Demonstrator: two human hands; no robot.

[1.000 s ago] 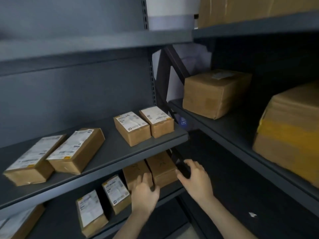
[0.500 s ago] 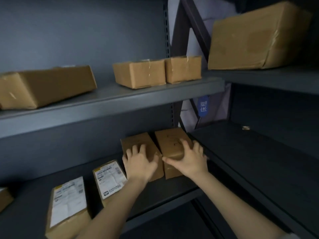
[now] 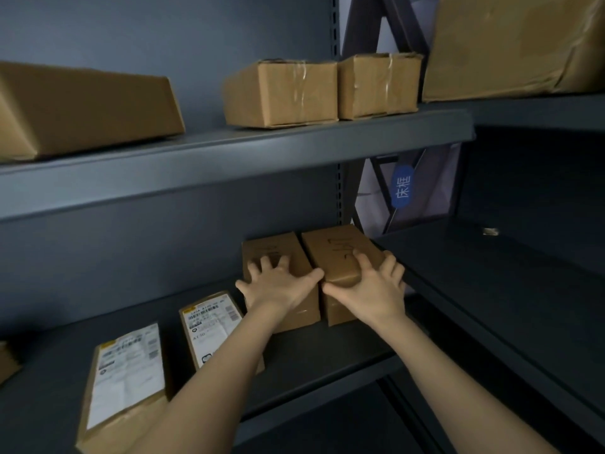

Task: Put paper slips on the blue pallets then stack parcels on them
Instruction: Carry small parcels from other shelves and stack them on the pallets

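Observation:
Two plain brown parcels stand side by side at the right end of a dark lower shelf [image 3: 327,358]. My left hand [image 3: 278,285] lies spread on top of the left parcel [image 3: 294,253], thumb at its right edge. My right hand [image 3: 370,290] grips the near end of the right parcel [image 3: 337,247], thumb on the left side and fingers over the top and right side. No blue pallet or paper slip is in view.
Two labelled parcels [image 3: 209,326] [image 3: 127,381] lie further left on the same shelf. The shelf above [image 3: 229,158] carries three brown boxes; a large box [image 3: 510,44] sits top right. A bare dark shelf [image 3: 507,290] runs along the right.
The view dropped from the upper shelf to the lower one. Both hands went from hovering at the shelf edge onto the two plain parcels; the right hand now closes round its parcel's end.

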